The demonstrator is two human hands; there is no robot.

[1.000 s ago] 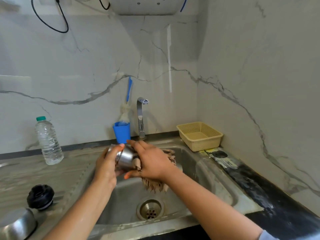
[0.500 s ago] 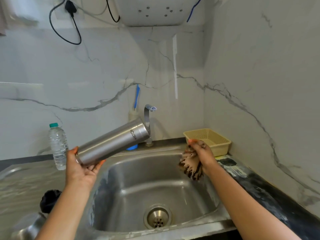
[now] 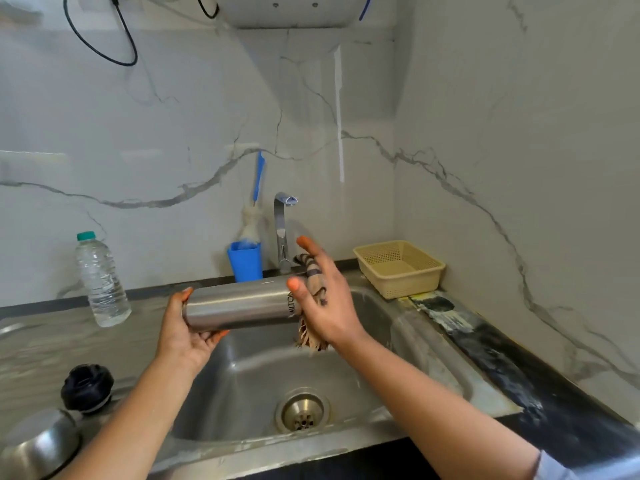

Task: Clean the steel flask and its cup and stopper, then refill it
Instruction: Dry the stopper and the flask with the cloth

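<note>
The left hand (image 3: 183, 337) grips the now-levelled cylindrical steel flask (image 3: 242, 308) over the steel sink (image 3: 398, 341); the right hand (image 3: 329, 306), fingers spread, has returned, pressing the striped fibrous scrubber (image 3: 311, 271) onto its top: scrubbing resumes.

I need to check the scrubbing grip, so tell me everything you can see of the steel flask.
The steel flask is a brushed-metal cylinder held almost level above the sink. Dark lettering runs near one end. The left hand grips the plain end from below; the right hand presses a striped cloth against the lettered end, hiding the mouth.
</note>
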